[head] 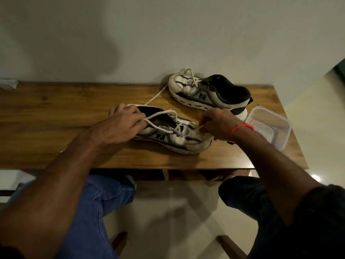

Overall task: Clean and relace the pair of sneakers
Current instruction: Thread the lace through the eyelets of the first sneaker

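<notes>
On the wooden desk two white-and-black sneakers lie on their soles, and the near sneaker serves as the landmark: it sits close to the desk's front edge, toe pointing right, heel left. The left hand rests over its heel and collar, fingers curled down around the opening and a loop of the white lace; the heel itself is hidden under that hand. The right hand sits at the toe end, its fingers bunched and pinching a short end of the lace just above the toe box; the fingertips are folded inward, so the exact grip is hard to make out. A red thread bracelet circles the right wrist.

Behind the near sneaker and to its right, against the wall, stands the far sneaker, toe pointing left, its lace loose and tangled over the tongue. One long strand runs from it across the desk toward the near sneaker's heel, where it vanishes behind the left hand, so which shoe it belongs to cannot be told.

Right of the near sneaker, beyond the right hand, is a clear plastic container; its contents are unclear through the glare. Far left of the near sneaker, a pale object is cut off by the frame edge. Below the desk, knees in blue jeans show.
</notes>
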